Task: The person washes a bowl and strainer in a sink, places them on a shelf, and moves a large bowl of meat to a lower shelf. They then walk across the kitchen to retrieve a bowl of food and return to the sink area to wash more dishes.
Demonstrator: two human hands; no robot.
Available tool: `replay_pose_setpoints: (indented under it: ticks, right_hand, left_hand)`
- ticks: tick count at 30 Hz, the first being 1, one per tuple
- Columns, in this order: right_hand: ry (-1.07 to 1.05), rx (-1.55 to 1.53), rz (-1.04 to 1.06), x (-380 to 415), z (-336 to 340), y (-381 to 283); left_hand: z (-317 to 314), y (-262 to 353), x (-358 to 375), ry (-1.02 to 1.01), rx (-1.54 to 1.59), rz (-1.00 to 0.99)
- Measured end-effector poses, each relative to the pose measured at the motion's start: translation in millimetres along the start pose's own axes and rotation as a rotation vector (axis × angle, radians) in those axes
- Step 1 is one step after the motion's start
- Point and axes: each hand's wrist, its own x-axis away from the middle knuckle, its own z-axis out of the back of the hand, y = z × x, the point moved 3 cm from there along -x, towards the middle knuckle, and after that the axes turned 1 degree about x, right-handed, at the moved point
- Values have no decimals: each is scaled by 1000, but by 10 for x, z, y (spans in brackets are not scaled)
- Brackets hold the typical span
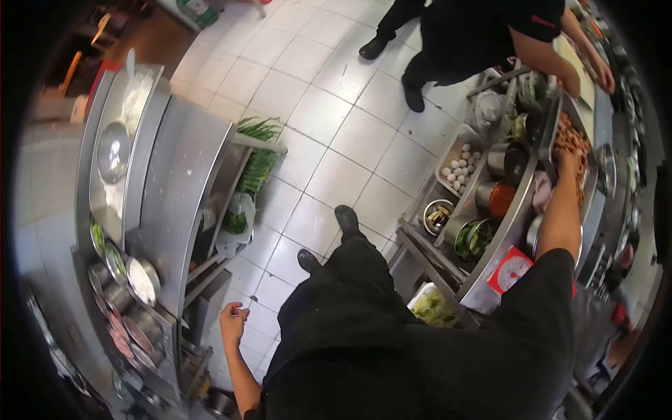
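My right arm stretches forward to a metal tray (553, 133) on the right counter. The tray holds reddish-brown strips of food, perhaps cooked meat (572, 137). My right hand (568, 162) is down among these strips, so its fingers are mostly hidden. A red kitchen scale (511, 270) with a round dial stands below that forearm. On the other side, my left hand (234, 320) hangs over the tiled floor with loosely curled fingers. A pale patch shows between its thumb and fingers, and I see no clear object there.
A co-worker in black (483, 38) stands at the far right counter. Along the lower right shelf are a tray of eggs (460, 168) and a pot of red-orange food (501, 200). At left, a steel counter (183, 150) carries a tray of white food with a metal bowl (114, 150).
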Motion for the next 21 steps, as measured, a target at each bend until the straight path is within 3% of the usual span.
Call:
replay_pose_setpoints:
  ticks: [2,5,7,10,11,12,15,21]
  right_hand:
    - [-22,-130,-202,485,331,-309]
    - [11,29,-162,326,217,-241]
    - [-142,-526,-247,206,69,-93]
    - [-174,-329,-360,-115,-40,24]
    - [-194,-669,-368,-378,-239,223]
    - [-198,-708,-355,-460,-262,246]
    - [-179,-542,-219,-501,-180,39]
    - [-140,-174,39,-555,176,-348]
  left_hand:
    - [-9,-149,77,1,21,113]
    - [-24,-444,159,14,68,233]
    - [-28,-572,232,19,89,290]
    - [-30,-835,267,7,127,357]
    - [-34,-899,285,2,117,367]
    - [-35,-980,310,0,109,383]
    - [-9,-1326,289,26,120,277]
    - [-66,-954,336,3,170,308]
